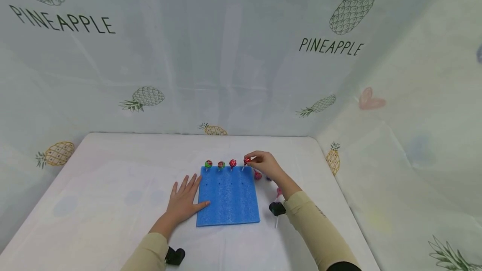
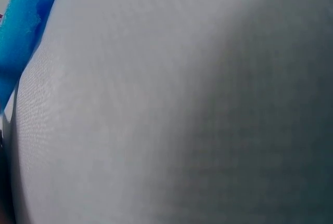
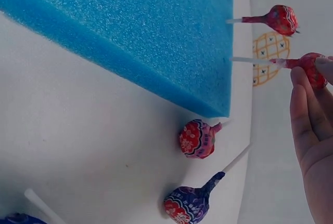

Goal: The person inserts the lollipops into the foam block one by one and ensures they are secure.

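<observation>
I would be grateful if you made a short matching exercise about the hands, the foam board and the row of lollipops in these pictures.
Column one
1. Left hand
2. Right hand
3. Foam board
4. Leftmost lollipop in the row

Column two (head view)
A. Green and red wrapper
B. Pinching a red lollipop
C. Fingers spread at the board's left edge
D. Blue, flat on the white table

Pairs: 1-C, 2-B, 3-D, 4-A

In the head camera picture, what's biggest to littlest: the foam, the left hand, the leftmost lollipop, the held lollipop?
1. Foam
2. Left hand
3. Leftmost lollipop and held lollipop: unsure; they look alike, and the held one is partly covered.
</observation>
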{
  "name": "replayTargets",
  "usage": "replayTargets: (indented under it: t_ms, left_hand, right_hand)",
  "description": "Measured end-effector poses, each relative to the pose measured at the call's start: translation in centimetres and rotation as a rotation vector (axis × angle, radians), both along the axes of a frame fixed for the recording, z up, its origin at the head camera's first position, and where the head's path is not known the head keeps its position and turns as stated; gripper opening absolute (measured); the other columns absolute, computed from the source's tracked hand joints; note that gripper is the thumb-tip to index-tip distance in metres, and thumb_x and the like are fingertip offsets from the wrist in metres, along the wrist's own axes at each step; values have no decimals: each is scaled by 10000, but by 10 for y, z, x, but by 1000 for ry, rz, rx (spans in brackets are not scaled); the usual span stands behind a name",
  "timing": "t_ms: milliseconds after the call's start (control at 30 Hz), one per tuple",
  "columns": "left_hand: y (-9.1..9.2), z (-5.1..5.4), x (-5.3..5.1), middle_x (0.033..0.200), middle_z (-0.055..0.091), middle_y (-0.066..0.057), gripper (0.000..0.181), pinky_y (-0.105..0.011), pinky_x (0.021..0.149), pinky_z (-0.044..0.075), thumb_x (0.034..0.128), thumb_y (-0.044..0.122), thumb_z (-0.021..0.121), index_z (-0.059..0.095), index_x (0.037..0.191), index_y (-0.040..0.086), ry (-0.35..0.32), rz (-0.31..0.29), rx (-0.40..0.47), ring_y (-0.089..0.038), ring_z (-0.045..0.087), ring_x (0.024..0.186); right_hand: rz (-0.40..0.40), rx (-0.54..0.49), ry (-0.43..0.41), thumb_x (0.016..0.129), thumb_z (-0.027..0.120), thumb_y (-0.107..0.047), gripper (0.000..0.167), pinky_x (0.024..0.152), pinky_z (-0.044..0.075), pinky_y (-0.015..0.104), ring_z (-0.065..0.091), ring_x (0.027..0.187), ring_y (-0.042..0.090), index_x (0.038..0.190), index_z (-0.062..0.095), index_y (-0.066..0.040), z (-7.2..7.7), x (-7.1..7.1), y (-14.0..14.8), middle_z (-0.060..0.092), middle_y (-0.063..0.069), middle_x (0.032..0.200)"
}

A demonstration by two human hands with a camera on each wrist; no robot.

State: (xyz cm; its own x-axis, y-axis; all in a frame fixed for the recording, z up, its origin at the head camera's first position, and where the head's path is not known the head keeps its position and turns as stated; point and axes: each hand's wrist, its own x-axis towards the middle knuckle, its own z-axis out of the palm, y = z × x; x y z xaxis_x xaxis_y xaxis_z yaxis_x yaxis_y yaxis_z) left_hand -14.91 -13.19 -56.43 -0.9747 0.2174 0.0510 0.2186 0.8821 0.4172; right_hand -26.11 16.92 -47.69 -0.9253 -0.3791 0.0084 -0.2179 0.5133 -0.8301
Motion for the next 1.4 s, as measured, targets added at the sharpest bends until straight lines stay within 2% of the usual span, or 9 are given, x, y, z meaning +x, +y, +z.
replayTargets:
  t_ms: [233,367,533,933,1200,1400]
  left_hand:
    - [1,4,3,1569,260,-194,947,-667,1104,42,836,607,635,295,1529,58,11,4,6,-436,144,1442]
    - [1,4,4,1561,274,-202,939,-671,1100,52,835,598,643,309,1521,51,27,5,9,-443,159,1435]
    - [1,3,5,1560,273,-204,941,-672,1099,46,833,599,647,311,1520,50,26,4,15,-446,158,1434]
    - [-3,-2,0,1578,237,-188,959,-666,1104,15,838,622,619,272,1539,67,5,-1,0,-432,112,1449]
    - [-3,-4,-1,1579,242,-181,960,-666,1104,17,838,630,618,274,1540,73,15,-2,-5,-428,116,1450]
    - [-2,-1,2,1569,261,-189,954,-663,1104,45,837,622,628,293,1530,59,33,-6,-12,-433,145,1442]
  right_hand:
    - [5,-18,-1,923,658,-43,234,778,560,345,664,916,204,1145,712,-95,-1,1,-3,695,74,1063]
    - [11,-16,1,926,654,-42,236,739,564,381,664,914,234,1150,708,-94,-5,0,-3,699,59,1053]
    - [9,5,16,926,658,-53,233,706,554,324,659,894,200,1145,709,-115,-6,1,-3,701,43,1042]
    - [-4,20,-28,923,670,-93,233,786,565,341,656,957,194,1144,720,-148,-7,-2,-7,687,42,1098]
    - [9,19,-22,910,669,-59,274,726,558,323,655,927,192,1184,695,-63,-10,-4,-11,669,116,1117]
    - [-1,20,-23,901,678,-56,279,709,557,328,660,918,193,1179,697,-67,-13,-4,-11,672,112,1108]
